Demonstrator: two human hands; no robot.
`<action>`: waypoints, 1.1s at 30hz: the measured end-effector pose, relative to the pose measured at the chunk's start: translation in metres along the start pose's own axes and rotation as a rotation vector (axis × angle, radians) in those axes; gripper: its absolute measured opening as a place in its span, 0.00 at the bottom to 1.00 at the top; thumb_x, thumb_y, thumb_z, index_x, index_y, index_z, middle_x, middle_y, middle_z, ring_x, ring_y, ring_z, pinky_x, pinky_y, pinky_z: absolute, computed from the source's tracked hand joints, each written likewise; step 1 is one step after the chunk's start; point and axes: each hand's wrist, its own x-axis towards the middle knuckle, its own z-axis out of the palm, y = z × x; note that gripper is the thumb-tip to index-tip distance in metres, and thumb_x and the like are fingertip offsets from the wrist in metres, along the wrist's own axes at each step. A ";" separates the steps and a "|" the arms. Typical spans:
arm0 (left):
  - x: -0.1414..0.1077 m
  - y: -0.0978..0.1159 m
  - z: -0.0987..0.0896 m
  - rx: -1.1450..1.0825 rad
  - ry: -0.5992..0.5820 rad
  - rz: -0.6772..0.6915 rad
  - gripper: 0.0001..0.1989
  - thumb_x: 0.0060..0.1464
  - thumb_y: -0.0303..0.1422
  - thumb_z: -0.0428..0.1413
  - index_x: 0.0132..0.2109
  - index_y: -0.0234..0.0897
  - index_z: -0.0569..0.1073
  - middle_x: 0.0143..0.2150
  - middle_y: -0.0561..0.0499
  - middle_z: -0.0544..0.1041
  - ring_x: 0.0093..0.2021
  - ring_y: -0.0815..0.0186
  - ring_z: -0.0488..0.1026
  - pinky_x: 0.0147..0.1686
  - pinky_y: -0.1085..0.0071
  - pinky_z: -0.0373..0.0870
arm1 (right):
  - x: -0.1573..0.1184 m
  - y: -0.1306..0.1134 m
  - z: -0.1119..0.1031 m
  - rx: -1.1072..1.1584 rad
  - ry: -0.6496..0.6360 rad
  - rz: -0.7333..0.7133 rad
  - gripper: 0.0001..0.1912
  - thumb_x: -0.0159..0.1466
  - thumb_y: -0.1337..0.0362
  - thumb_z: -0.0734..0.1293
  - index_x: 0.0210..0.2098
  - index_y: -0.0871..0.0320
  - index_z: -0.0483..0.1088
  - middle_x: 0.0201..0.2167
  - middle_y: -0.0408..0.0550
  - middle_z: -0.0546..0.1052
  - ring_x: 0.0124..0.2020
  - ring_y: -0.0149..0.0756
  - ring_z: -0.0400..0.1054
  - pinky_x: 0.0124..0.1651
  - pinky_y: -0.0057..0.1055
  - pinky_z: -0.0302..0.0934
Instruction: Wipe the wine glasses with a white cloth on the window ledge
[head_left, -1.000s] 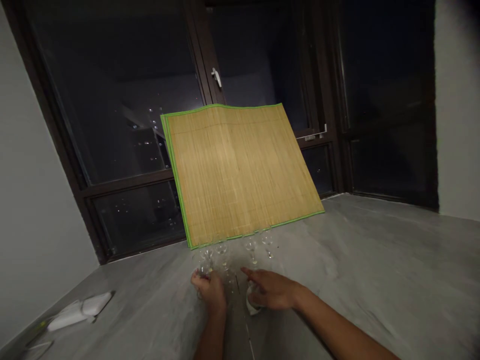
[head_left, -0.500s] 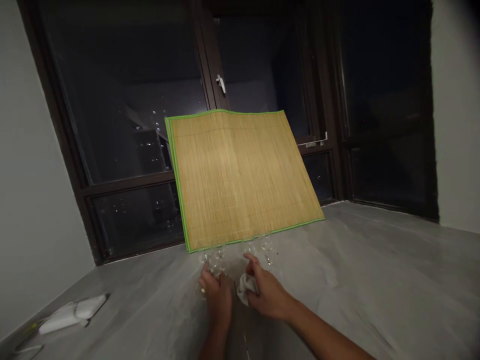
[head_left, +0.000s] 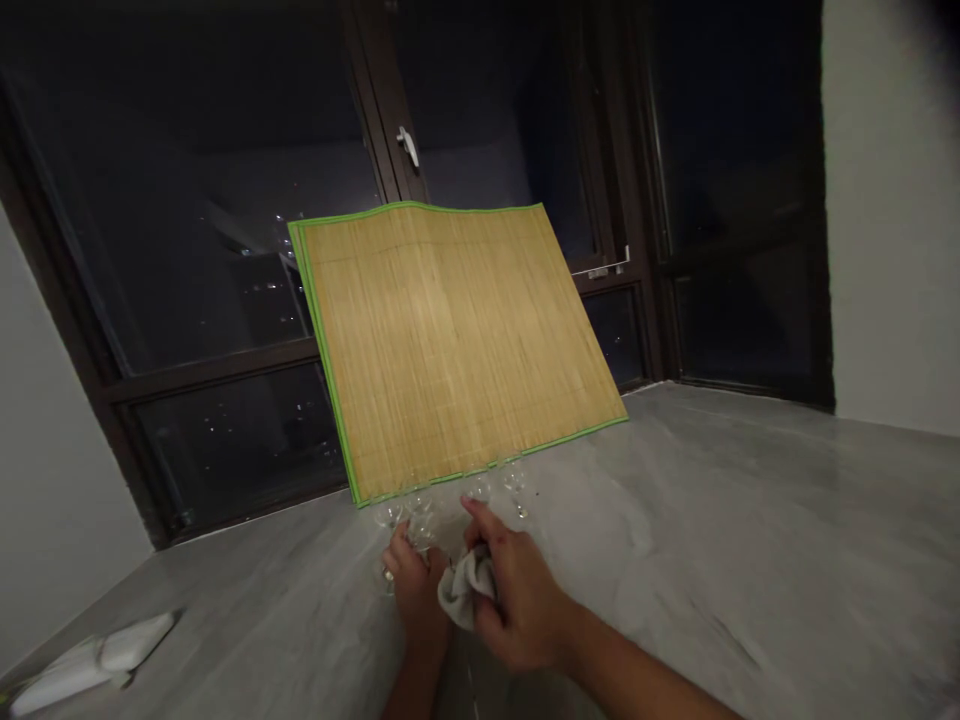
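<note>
My right hand point(head_left: 521, 595) grips a crumpled pale cloth point(head_left: 466, 590), its index finger stretched forward past the cloth. Close on its left, my left hand point(head_left: 416, 585) curls its fingers around a clear glass object point(head_left: 384, 578), whose shape is mostly hidden and faint. Several small clear glasses stand just beyond the hands: one glass point(head_left: 390, 514) lies ahead of the left fingers, and another glass point(head_left: 514, 480) is further right. The cloth is next to the left thumb; whether they touch is unclear.
A bamboo mat with green edging point(head_left: 457, 350) leans upright against the dark window point(head_left: 225, 250) behind the glasses. A white wrapped bundle point(head_left: 97, 660) lies on the grey marbled surface point(head_left: 675, 570) at lower left. Walls stand at both sides.
The view has swung so the scene sits further left. My right hand has brought the cloth closer to my left hand, which keeps its curled grip.
</note>
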 end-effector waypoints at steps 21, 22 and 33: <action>-0.003 0.006 0.003 0.008 -0.156 0.244 0.24 0.46 0.18 0.49 0.50 0.38 0.68 0.44 0.49 0.69 0.45 0.63 0.70 0.46 0.68 0.67 | 0.006 0.061 0.027 -0.015 0.231 0.357 0.32 0.57 0.73 0.61 0.61 0.57 0.57 0.51 0.54 0.72 0.53 0.43 0.67 0.57 0.43 0.63; -0.003 0.006 0.003 0.011 -0.160 0.225 0.24 0.46 0.18 0.50 0.51 0.39 0.68 0.44 0.49 0.68 0.46 0.62 0.70 0.47 0.68 0.66 | 0.005 0.060 0.030 0.042 0.221 0.344 0.32 0.57 0.73 0.61 0.61 0.57 0.56 0.51 0.53 0.72 0.53 0.42 0.67 0.56 0.42 0.62; -0.004 0.009 0.000 0.043 -0.208 0.266 0.26 0.43 0.16 0.49 0.50 0.38 0.69 0.45 0.48 0.67 0.48 0.62 0.69 0.50 0.68 0.66 | 0.004 0.069 0.039 0.274 0.214 0.396 0.26 0.61 0.70 0.57 0.59 0.58 0.55 0.44 0.50 0.74 0.45 0.37 0.70 0.52 0.37 0.63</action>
